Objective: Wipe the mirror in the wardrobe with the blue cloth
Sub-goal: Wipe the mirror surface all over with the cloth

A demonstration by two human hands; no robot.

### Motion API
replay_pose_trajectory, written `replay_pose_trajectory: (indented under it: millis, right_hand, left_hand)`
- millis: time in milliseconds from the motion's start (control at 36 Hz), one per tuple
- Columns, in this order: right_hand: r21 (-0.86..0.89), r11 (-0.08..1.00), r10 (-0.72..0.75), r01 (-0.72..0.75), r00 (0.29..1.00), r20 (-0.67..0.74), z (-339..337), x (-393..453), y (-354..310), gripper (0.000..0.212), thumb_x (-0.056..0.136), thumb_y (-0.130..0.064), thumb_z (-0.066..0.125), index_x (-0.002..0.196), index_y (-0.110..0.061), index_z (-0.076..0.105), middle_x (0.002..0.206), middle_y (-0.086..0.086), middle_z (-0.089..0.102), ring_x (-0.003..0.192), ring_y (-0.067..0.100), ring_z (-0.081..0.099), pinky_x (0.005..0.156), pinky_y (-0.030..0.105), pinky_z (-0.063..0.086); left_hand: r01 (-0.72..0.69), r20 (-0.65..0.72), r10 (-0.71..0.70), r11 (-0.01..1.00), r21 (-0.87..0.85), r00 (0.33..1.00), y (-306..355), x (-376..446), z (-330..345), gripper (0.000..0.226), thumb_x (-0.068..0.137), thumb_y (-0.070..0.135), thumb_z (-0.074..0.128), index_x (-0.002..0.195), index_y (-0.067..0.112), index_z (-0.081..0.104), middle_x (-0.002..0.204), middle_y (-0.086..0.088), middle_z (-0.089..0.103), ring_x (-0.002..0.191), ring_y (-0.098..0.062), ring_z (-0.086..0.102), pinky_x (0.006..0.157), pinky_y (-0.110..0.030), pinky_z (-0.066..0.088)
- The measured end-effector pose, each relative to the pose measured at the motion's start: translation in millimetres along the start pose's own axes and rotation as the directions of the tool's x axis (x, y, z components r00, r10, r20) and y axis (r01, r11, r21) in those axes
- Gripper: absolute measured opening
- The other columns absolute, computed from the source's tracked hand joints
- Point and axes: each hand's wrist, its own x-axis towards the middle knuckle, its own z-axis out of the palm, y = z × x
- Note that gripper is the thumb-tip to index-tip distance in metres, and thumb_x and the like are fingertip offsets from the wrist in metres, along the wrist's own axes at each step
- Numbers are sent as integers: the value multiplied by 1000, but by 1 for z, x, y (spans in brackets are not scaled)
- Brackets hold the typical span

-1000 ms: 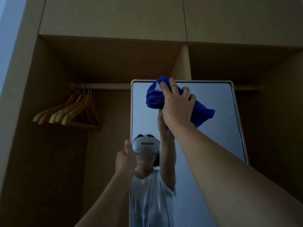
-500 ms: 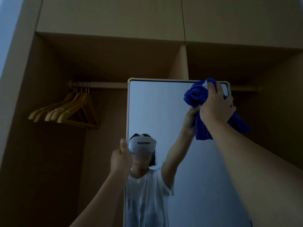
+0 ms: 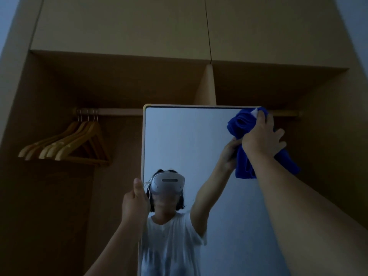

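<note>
A tall mirror (image 3: 191, 140) with a pale frame stands in the open wardrobe. My right hand (image 3: 261, 137) presses a bunched blue cloth (image 3: 240, 124) against the mirror's top right corner, fingers spread over it; part of the cloth hangs below my wrist. My left hand (image 3: 135, 202) grips the mirror's left edge at mid height, thumb up along the frame. The glass reflects a person in a white shirt and a headset.
Several wooden hangers (image 3: 67, 144) hang on the rail (image 3: 119, 112) at the left of the wardrobe. A vertical divider (image 3: 207, 86) stands behind the mirror's top. Closed cupboard doors (image 3: 139, 26) run above. The wardrobe interior is dim.
My right hand has swept the blue cloth from the mirror's top left across to its top right corner. My left hand has kept its hold on the left edge.
</note>
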Motion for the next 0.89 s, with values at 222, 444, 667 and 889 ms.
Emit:
replay_pose_trajectory:
  millis: [222,444,667,889]
  right_hand:
    - [-3,1000,5,-5,997,-73,19,-45,-8,71,88,-16,53,149,-28,19,156,1,18,129,38,29,98,57,29]
    - [26,961,-271,276,956,-115,31,-86,-59,76,79,-12,60,145,-28,25,154,3,22,122,34,36,94,51,34]
    - [38,892,-446,451,889,-103,42,-134,-70,76,79,-14,64,146,-25,29,155,2,25,127,33,36,97,53,31]
    - [46,805,-578,592,799,-166,49,-152,-46,80,65,-14,78,138,-23,46,144,1,45,117,33,50,89,53,43]
  left_hand:
    - [35,1,-35,999,22,999,1,1,-2,69,96,50,20,59,0,50,59,-20,52,61,-30,54,63,-36,42]
    - [2,17,-2,1000,29,1000,5,-4,-3,68,97,48,18,53,3,46,52,-14,48,50,-25,48,60,-34,41]
    - [24,44,-24,1000,1,999,10,-7,-4,64,97,48,20,57,6,47,54,-12,48,52,-24,47,62,-35,40]
    - [21,33,-21,1000,4,999,7,-3,-4,62,97,49,22,59,8,49,56,-11,51,56,-25,51,63,-33,41]
